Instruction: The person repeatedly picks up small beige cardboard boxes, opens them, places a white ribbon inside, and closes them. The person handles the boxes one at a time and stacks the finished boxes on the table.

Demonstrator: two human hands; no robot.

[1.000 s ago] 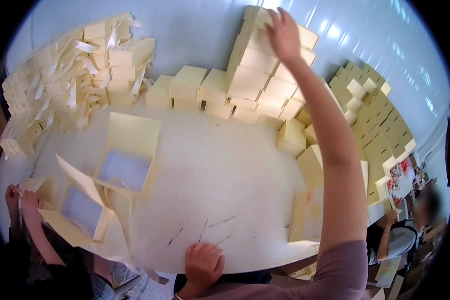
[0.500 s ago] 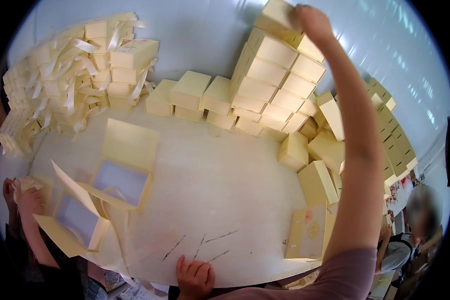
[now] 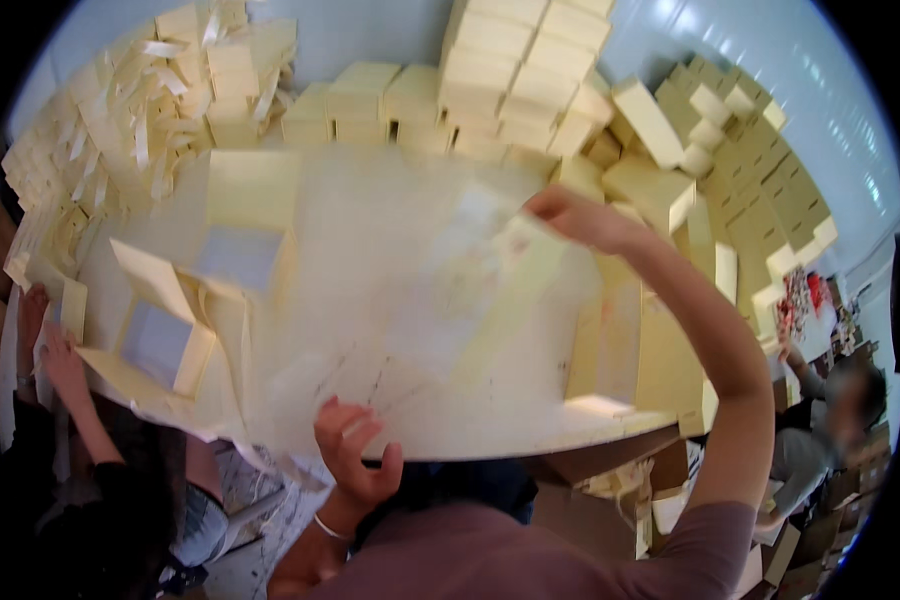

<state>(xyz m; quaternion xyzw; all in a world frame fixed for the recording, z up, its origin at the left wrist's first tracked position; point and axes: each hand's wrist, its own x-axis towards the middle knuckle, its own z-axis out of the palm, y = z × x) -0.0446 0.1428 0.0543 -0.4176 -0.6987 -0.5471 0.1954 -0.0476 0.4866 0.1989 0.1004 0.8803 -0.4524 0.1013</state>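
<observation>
grasping a pale-yellow box (image 3: pixel 510 300) by its upper right corner with the right hand (image 3: pixel 570 215), above the worktop (image 3: pixel 370 240), a little right of its middle; too blurred to tell flaps or fastening. holding nothing in the left hand (image 3: pixel 355 450), released, fingers loosely curled, just over the near edge.

counting as done, by looks alone: closed boxes with ribbons (image 3: pixel 140 120), piled at the far left corner. counting as partway: 2 boxes, lids up, toward the left edge, namely a nearer open box (image 3: pixel 160 285) and a farther open box (image 3: pixel 253 190), with a pale ribbon (image 3: pixel 245 350) trailing to the near edge. counting as left, apparently: stacked boxes (image 3: pixel 485 70) along the far edge, without visible ribbons, plus loose boxes (image 3: pixel 660 190) toward the far right corner. cannot tell exact counts. seen too, at the left edge: a co-worker's hands (image 3: pixel 62 355) on 1 pale carton (image 3: pixel 73 305).
</observation>
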